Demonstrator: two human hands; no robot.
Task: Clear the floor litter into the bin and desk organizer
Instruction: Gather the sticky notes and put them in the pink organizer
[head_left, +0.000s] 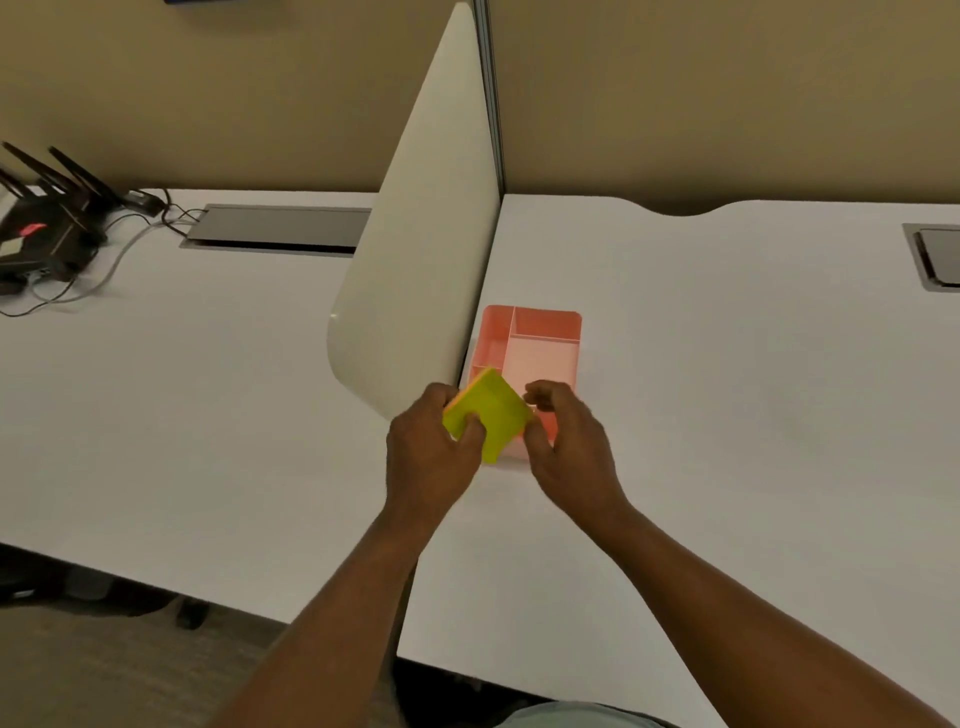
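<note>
Sticky notes (491, 413), yellow-green, sit pinched in your left hand (431, 457) over the near end of the pink desk organizer (540, 343). Your right hand (566, 441) curls at the pad's edge; whether it's gripping, I cannot tell. White desk (727, 415) below, cream divider (426, 249) alongside, beige wall (727, 93) behind.

Single head-worn view; looks forward and down, close over the white desk (727, 364).

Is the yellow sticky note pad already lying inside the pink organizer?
No, the left hand holds the pad above the organizer.
</note>
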